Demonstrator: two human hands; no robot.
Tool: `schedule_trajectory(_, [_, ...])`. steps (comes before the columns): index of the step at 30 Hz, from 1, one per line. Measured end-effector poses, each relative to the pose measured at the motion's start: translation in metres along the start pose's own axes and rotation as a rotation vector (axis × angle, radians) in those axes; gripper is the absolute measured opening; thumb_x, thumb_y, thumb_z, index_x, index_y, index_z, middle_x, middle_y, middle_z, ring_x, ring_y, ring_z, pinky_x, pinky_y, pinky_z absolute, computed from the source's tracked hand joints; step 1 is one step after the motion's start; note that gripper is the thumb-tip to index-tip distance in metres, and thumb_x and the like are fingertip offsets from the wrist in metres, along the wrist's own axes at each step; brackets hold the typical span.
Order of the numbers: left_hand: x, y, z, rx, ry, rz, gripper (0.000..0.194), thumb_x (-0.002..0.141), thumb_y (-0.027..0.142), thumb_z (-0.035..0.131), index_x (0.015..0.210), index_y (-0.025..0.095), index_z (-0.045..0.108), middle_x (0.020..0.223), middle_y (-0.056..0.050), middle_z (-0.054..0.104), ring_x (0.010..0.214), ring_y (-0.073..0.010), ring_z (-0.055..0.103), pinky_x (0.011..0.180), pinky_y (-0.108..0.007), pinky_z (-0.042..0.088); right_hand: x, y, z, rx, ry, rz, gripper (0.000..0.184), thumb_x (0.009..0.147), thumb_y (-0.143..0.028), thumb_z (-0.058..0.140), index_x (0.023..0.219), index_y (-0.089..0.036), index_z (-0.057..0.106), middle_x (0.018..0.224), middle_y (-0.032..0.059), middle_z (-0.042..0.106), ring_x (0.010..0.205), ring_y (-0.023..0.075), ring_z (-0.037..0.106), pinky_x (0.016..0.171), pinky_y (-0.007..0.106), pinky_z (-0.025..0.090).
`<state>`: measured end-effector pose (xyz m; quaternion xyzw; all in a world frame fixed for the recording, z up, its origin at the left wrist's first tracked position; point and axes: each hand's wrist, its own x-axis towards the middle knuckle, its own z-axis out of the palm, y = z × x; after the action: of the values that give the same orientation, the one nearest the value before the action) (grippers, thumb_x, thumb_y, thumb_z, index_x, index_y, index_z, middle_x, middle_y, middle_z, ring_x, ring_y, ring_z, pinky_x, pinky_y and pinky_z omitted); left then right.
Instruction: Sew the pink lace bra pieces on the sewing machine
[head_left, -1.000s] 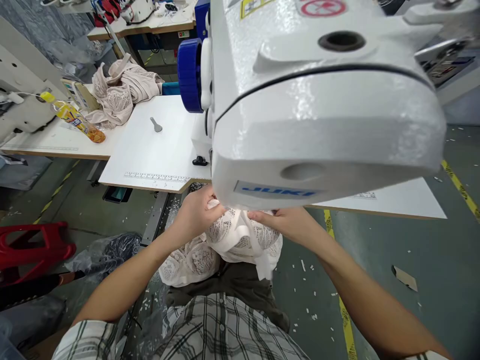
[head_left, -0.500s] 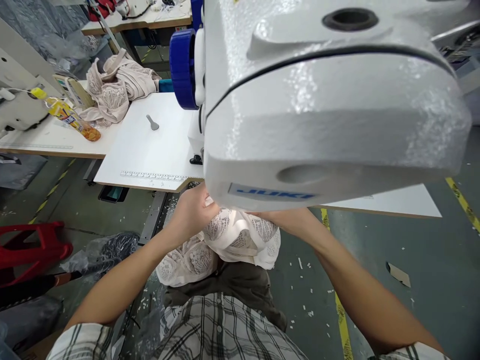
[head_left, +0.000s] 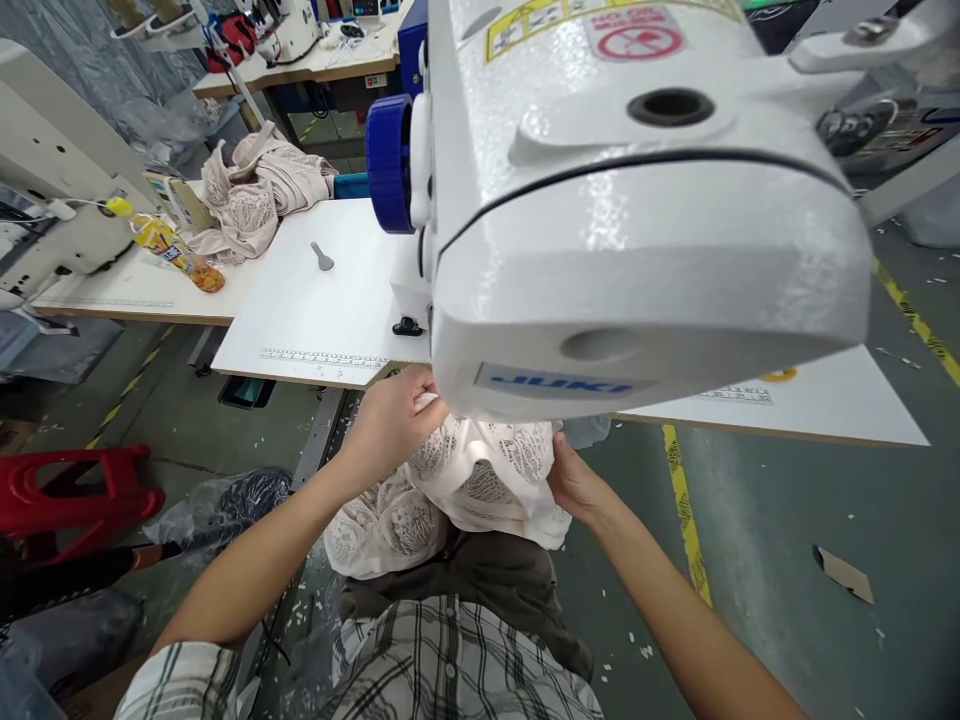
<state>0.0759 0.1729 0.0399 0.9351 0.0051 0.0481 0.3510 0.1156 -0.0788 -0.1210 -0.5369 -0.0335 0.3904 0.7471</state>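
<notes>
A cream lace bra (head_left: 480, 475) hangs below the front of a white sewing machine (head_left: 645, 270), over my lap. My left hand (head_left: 397, 415) pinches fabric at the bra's upper left edge, close to the machine head. On the bra's right side, my right hand (head_left: 577, 480) holds the edge, fingers partly hidden behind the fabric. A second lace bra piece (head_left: 386, 530) rests on my lap at the left. The machine head hides the needle area and the upper part of the bra.
A white table (head_left: 300, 300) carries a small grey tool (head_left: 322, 257). To its left lie a yellow-capped bottle (head_left: 169, 247) and a pile of beige bras (head_left: 262, 190). A red stool (head_left: 75, 500) stands on the floor at left. Scraps litter the floor.
My right hand has come out from under the machine head, moving down to the bra's right edge. My left hand keeps its hold. The camera view has shifted.
</notes>
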Motion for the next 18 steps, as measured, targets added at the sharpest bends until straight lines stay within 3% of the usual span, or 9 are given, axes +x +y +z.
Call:
schedule_trajectory(3, [0.001,0.001,0.001,-0.04,-0.013,-0.004,0.007,0.085,0.024,0.056,0.082,0.018,0.055,0.073,-0.002,0.059,0.074,-0.0176,0.056,0.073,-0.029,0.043,-0.006,0.011,-0.004,0.217,0.0,0.148,0.07,0.066,-0.058,0.081,0.124,-0.024,0.061,0.117,0.0097,0.068,0.103,0.0259,0.068,0.087,0.035,0.056])
schedule_trajectory(5, [0.001,0.003,0.003,-0.064,-0.027,-0.012,0.008,0.086,0.025,0.055,0.083,0.017,0.055,0.076,-0.002,0.06,0.072,-0.016,0.053,0.068,-0.027,0.039,-0.01,0.01,-0.006,0.315,0.038,0.158,0.059,0.066,-0.043,0.085,0.118,-0.024,0.065,0.11,0.0072,0.071,0.091,0.0215,0.071,0.079,0.029,0.058])
schedule_trajectory(7, [0.001,0.006,0.004,-0.066,-0.045,-0.036,0.01,0.086,0.025,0.053,0.081,0.017,0.053,0.071,-0.001,0.056,0.063,-0.0128,0.045,0.06,-0.025,0.032,-0.012,0.006,-0.007,0.386,0.1,0.147,0.052,0.067,-0.039,0.085,0.114,-0.025,0.067,0.107,0.0044,0.072,0.086,0.0181,0.071,0.074,0.025,0.059])
schedule_trajectory(9, [0.0,0.008,0.006,-0.056,-0.06,-0.06,0.012,0.085,0.023,0.052,0.077,0.016,0.048,0.065,0.001,0.05,0.058,-0.0108,0.037,0.055,-0.025,0.024,-0.013,0.001,-0.007,0.418,0.145,0.153,0.048,0.068,-0.04,0.085,0.11,-0.025,0.069,0.109,0.0034,0.072,0.09,0.0179,0.071,0.075,0.023,0.059])
schedule_trajectory(12, [-0.002,0.008,0.008,-0.043,-0.054,-0.071,0.01,0.084,0.02,0.052,0.078,0.016,0.046,0.064,0.001,0.048,0.059,-0.0109,0.038,0.054,-0.025,0.022,-0.016,-0.008,-0.007,0.407,0.197,0.16,0.046,0.072,-0.043,0.08,0.112,-0.023,0.069,0.122,0.0056,0.068,0.112,0.024,0.066,0.084,0.028,0.059])
schedule_trajectory(15, [-0.006,0.003,0.006,-0.022,-0.031,-0.09,0.005,0.086,0.021,0.054,0.087,0.017,0.052,0.07,-0.001,0.052,0.063,-0.0126,0.045,0.054,-0.025,0.028,-0.021,-0.017,-0.012,0.392,0.227,0.124,0.049,0.073,-0.045,0.078,0.115,-0.024,0.066,0.136,0.0046,0.059,0.132,0.0283,0.051,0.098,0.036,0.055])
schedule_trajectory(18, [-0.018,0.0,0.002,0.027,0.078,-0.078,0.018,0.093,0.029,0.054,0.106,0.017,0.056,0.095,-0.008,0.06,0.084,-0.0186,0.057,0.06,-0.026,0.041,-0.027,-0.026,-0.023,0.4,0.329,0.042,0.056,0.061,-0.043,0.085,0.111,-0.028,0.066,0.136,0.0014,0.06,0.132,0.0298,0.051,0.101,0.041,0.054])
